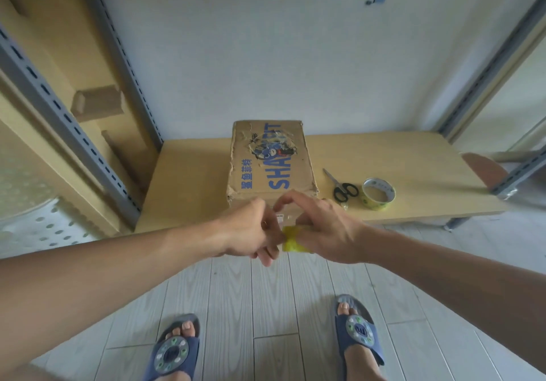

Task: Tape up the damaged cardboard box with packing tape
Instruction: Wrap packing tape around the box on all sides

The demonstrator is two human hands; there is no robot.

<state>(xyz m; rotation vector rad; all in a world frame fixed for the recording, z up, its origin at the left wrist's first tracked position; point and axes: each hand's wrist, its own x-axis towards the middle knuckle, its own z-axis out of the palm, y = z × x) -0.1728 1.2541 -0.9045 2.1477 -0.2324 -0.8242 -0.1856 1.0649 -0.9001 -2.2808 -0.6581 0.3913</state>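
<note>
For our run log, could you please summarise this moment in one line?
both hands hold tape piece | at box front | roll, scissors idle

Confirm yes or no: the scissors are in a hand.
No. The scissors lie on the shelf beside the tape roll.

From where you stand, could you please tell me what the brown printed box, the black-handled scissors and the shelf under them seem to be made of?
The brown printed box looks like matt corrugated cardboard: scuffed, creased, with glossy old tape on top. The black-handled scissors seem to have shiny metal blades and probably plastic grips. The pale shelf board looks like smooth wood-effect laminate, though that is uncertain.
</note>
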